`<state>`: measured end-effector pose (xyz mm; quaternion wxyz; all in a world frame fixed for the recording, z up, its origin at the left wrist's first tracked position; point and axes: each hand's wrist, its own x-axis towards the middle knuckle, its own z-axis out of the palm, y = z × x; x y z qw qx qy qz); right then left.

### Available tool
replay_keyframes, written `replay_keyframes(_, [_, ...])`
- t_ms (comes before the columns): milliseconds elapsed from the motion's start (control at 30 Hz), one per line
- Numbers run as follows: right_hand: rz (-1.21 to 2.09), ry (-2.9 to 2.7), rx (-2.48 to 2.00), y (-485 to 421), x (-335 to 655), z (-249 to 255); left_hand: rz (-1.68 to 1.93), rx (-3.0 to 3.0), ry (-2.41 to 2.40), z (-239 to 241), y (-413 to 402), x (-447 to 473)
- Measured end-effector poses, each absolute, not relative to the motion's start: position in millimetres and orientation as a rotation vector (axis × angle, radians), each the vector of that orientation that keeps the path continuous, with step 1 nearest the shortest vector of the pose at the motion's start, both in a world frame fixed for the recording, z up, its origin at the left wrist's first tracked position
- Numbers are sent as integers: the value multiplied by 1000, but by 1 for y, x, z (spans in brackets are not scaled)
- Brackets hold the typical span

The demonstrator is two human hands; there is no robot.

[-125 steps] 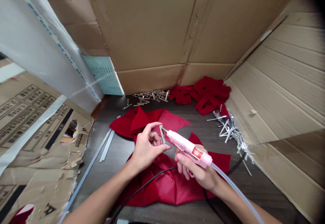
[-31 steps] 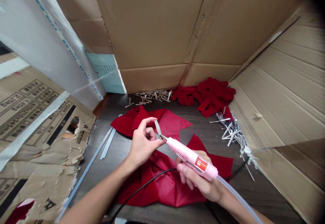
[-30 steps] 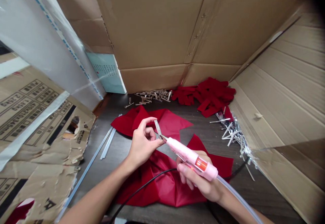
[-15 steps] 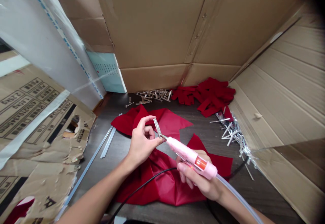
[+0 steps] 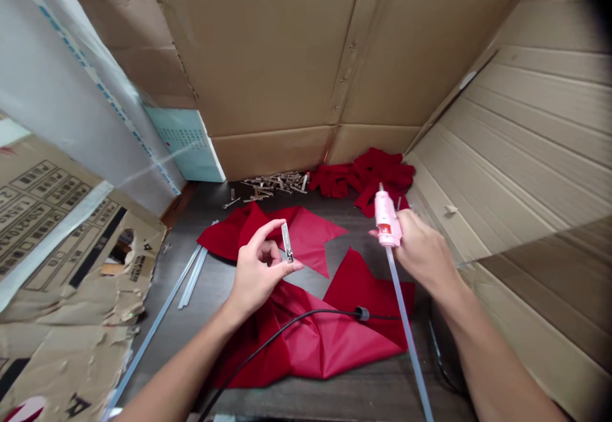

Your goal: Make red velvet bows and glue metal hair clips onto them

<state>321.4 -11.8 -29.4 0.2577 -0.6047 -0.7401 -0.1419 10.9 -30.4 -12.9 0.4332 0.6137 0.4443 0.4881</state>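
Between the thumb and index finger of my left hand (image 5: 258, 266) is a flat silver hair clip (image 5: 286, 241), held upright above the red cloth. My right hand (image 5: 421, 243) is closed around a pink hot glue gun (image 5: 387, 221), its nozzle pointing away from me. A long clear glue stick (image 5: 406, 326) runs out of the gun's rear end. Under both hands lie pieces of red velvet cloth (image 5: 329, 345) with a shiny backing. A black cord (image 5: 296, 326) crosses the nearer cloth.
Silver clips (image 5: 282, 183) are piled at the back of the dark table (image 5: 268, 403). Cut red strips (image 5: 382, 170) lie right of them. Clear glue sticks (image 5: 191, 282) rest at left. Cardboard walls (image 5: 268, 58) enclose the back and right; a torn box (image 5: 71, 231) stands left.
My right hand has carried the glue gun away from the clip, to the right and farther back, and turned its nozzle forward. My left hand still holds the clip. The view has shifted slightly.
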Motion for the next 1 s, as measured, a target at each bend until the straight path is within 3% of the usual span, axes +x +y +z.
replay_keyframes(300, [-75, -2713, -1701, 13, 380, -48, 1175, 1530, 1059, -19, -26, 7])
replay_keyframes(500, [72, -2442, -1738, -2, 355, -30, 1211, 1595, 1034, -21, -27, 10])
replay_keyframes(733, [1335, -1825, -895, -31, 217, 6, 1328, 1710, 765, -25, -30, 14])
replay_keyframes(1000, [1623, -1430, -690, -32, 186, 4, 1349, 1566, 567, -23, -32, 15])
